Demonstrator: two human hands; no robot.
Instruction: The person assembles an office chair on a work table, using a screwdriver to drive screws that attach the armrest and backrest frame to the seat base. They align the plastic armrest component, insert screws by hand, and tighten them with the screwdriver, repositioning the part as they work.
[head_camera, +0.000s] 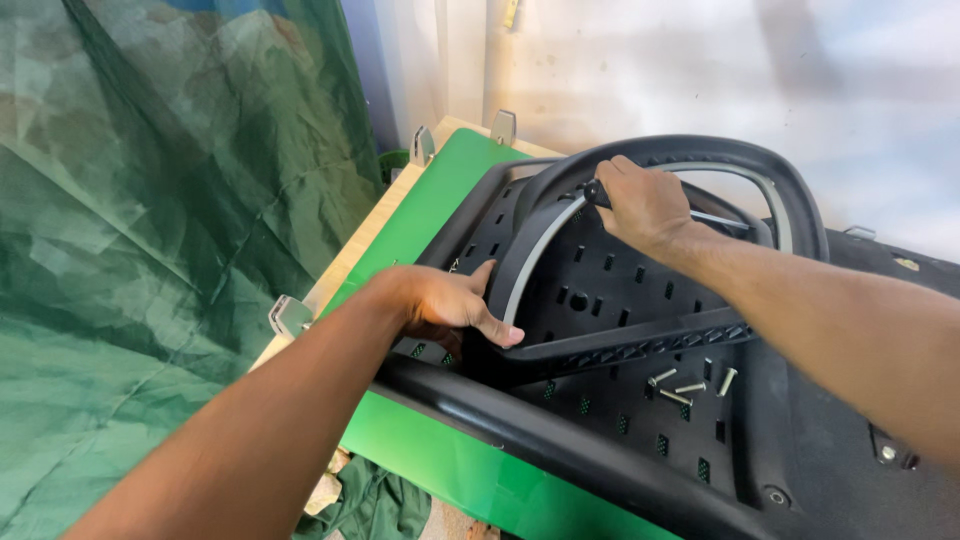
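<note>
While you lean over a green table top (440, 200), a large black perforated chair panel (620, 290) lies flat on it, and everything else is placed here relative to that panel. Your left hand (450, 305) rests at the panel's near-left edge, thumb stretched out along the foot of a curved black armrest loop (700, 155) with a grey inner strip; the fingers are curled under and mostly hidden, so you cannot tell how firmly they grasp. Your right hand (645, 205) is above the panel's middle, fingers wrapped tight around the dark handle of a slim tool (715, 217), whose metal shaft runs out to the right under the top of the loop. The loop stands up from the panel, arching over its far half, with a ribbed black bar across its base. The panel acts as a shallow tray: four small silver screws (690, 385) lie loose on its perforated surface, to the right of centre and just in front of the ribbed bar, close together. Left of the panel, a green tarpaulin (150, 250) hangs as a backdrop. Behind the panel is a pale wall (800, 70). Small metal brackets (290, 315) sit along the table's wooden edge.
</note>
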